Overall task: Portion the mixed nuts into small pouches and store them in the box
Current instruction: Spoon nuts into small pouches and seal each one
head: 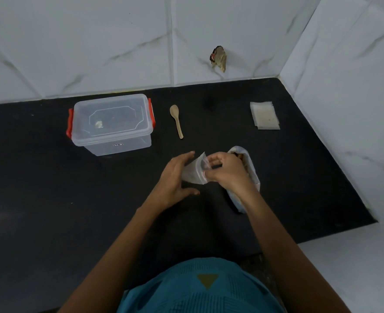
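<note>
Black matte counter (50,188), white marbled tiles (96,41) behind. Left hand (175,177) braces the small clear pouch (192,171) with straight fingers; right hand (222,172) pinches its mouth, which faces right toward the crinkly nut bag (251,164) just beside. Wooden spoon (176,121) lies beyond, handle nearward; lidded plastic box (111,123) sits far left

A small clear plastic pouch (194,171), mouth turned right, sits at centre beside a clear plastic bag of mixed nuts (252,175); a lidded clear plastic box with red clasps (111,125) stands far left.
</note>
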The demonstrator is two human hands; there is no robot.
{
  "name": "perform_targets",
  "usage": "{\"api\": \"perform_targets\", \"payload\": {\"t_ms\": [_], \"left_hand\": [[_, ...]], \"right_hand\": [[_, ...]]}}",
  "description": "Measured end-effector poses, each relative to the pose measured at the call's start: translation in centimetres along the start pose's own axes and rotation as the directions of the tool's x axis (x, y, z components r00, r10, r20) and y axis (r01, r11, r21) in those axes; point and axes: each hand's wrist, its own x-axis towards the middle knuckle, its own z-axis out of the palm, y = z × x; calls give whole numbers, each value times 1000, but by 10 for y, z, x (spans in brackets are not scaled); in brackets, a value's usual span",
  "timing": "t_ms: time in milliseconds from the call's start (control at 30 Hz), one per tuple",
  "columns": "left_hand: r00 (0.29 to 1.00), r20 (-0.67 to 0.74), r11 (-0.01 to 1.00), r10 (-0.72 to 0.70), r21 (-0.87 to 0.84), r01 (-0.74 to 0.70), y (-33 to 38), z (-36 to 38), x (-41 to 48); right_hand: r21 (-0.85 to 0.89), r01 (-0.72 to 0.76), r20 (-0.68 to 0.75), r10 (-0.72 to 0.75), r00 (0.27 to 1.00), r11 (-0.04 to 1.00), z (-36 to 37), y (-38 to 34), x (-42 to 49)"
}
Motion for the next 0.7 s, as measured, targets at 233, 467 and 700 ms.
{"api": "perform_targets", "payload": {"t_ms": [233,467,700], "left_hand": [[999,-39,995,3,-96,-7,11,11,0],[985,-120,947,-124,-312,81,8,12,-3],[990,-81,910,-112,-410,69,5,21,-3]], "right_hand": [[-185,66,-28,-72,997,981,22,3,-2],[-167,113,-137,-137,981,979,17,7,2],[-149,172,-126,-191,973,974,27,7,2]]}}
